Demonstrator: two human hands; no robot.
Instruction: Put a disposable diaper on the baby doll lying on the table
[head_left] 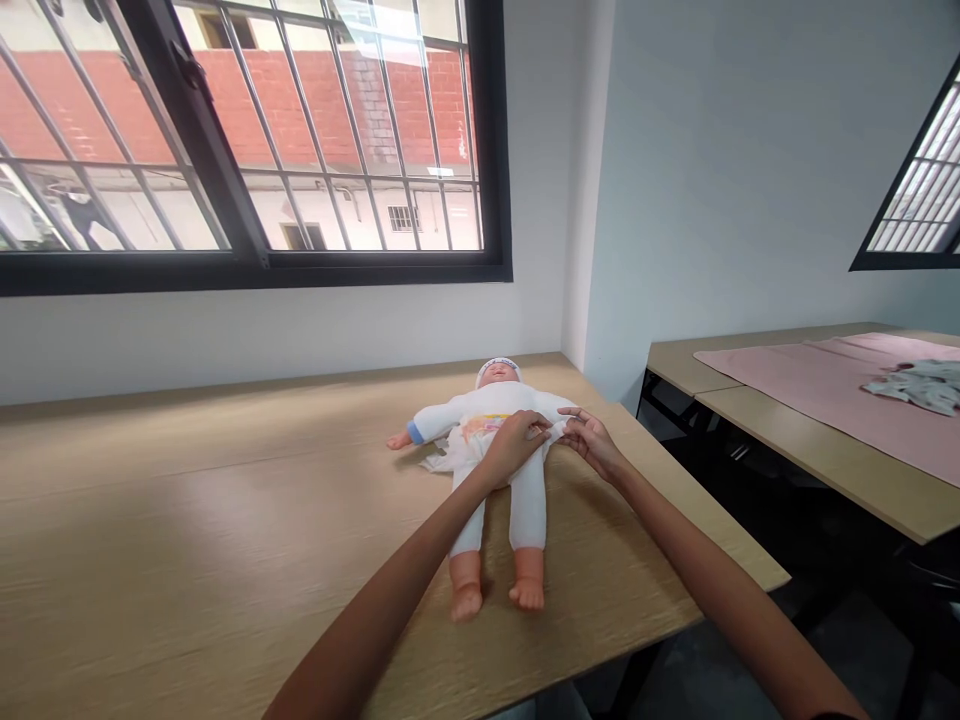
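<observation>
The left hand (516, 445) is pressing the white diaper with a coloured front (480, 428) on the baby doll in white clothes (496, 402), lying on the wooden tabletop (225, 560); the right hand (592, 442) is pinching its side edge. It is probably feeling light, soft, best gripped there.

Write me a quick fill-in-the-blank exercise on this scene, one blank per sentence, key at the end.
The doll lies on its ____ on the table. The material at the fingertips of the left hand and right hand is coloured ____. The sleeve cuff at the doll's outstretched wrist is coloured ____. The large cloth on the side table is coloured ____.

Missing words: back; white; blue; pink.
</observation>
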